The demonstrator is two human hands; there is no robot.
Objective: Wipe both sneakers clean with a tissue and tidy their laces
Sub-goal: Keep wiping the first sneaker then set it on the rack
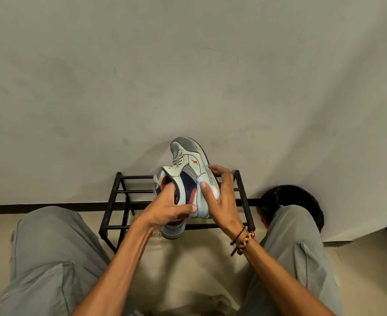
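Step in hand, as judged: wiping the heel side of one sneaker (189,165), held up over the rack (124,202).

Left hand (165,206): gripping the collar, fingers curled into the opening, thumb along the outer heel. Right hand (219,195): cupped round the far side of the heel, thumb pressing near a small blue tab, a wad of tissue (215,193) pinched in the palm. Sneaker between both hands, toe pointing away and up toward the wall. Second sneaker (173,230) just below the left hand, mostly hidden, resting at the rack's near edge. Laces (178,159) visible beyond the hands, loosely crossed; ends not visible.

For a sound result:
- Hold the collar firm with the left hand so the shoe does not twist under pressure.
- Bring more tissue out from under the palm; little of it seems to meet the leather at present.
- Wipe in single strokes from heel toward toe, turning the wad to a fresh face.
- Rotate with the left hand rather than stretching the right round the sole.
- Keep clear of the rack's bars when turning.

Cleanliness of the surface: cannot tell.
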